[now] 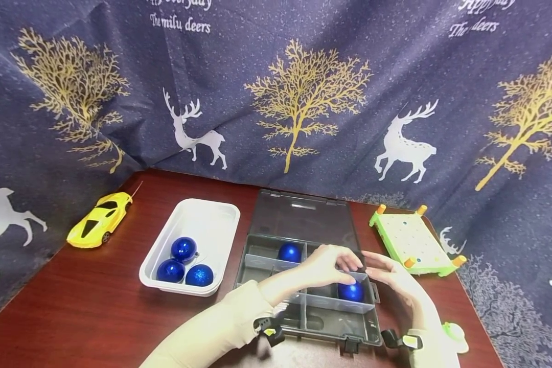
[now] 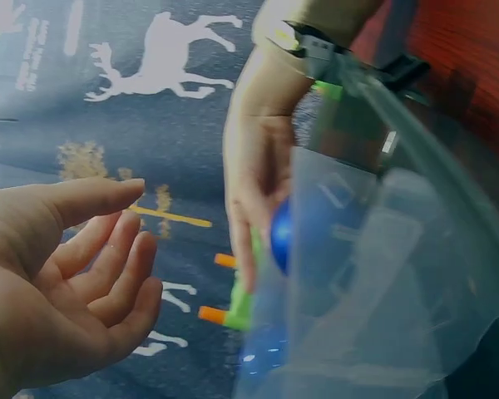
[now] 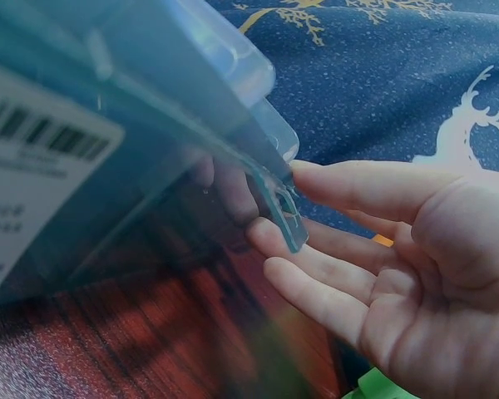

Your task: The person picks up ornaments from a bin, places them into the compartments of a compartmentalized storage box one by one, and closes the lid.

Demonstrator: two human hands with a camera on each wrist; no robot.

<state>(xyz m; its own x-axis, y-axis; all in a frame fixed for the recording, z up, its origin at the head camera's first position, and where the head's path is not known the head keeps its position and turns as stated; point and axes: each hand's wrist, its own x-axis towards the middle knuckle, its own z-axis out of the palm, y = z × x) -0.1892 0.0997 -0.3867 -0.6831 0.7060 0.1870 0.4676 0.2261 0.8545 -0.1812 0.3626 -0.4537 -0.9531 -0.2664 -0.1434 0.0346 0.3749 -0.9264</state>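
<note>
A dark translucent organizer box (image 1: 333, 327) with dividers lies with its lid (image 1: 303, 220) folded back. One blue ball (image 1: 289, 252) sits in a rear compartment, another blue ball (image 1: 351, 292) in a compartment at the right. Over that right ball hovers my left hand (image 1: 324, 263), its fingers loosely bent and holding nothing in the left wrist view. Beside the box's right wall, my right hand (image 1: 397, 281) touches the edge near a clear tab (image 3: 284, 218) with thumb and fairly straight fingers. Several compartments are partly hidden by my left arm.
Left of the box, a white tray (image 1: 227, 214) holds three blue balls (image 1: 184, 249). A yellow toy car (image 1: 100, 220) stands at the far left. A green pegged toy (image 1: 411, 243) lies at the back right. A green-and-white object (image 1: 455, 337) shows behind my right wrist.
</note>
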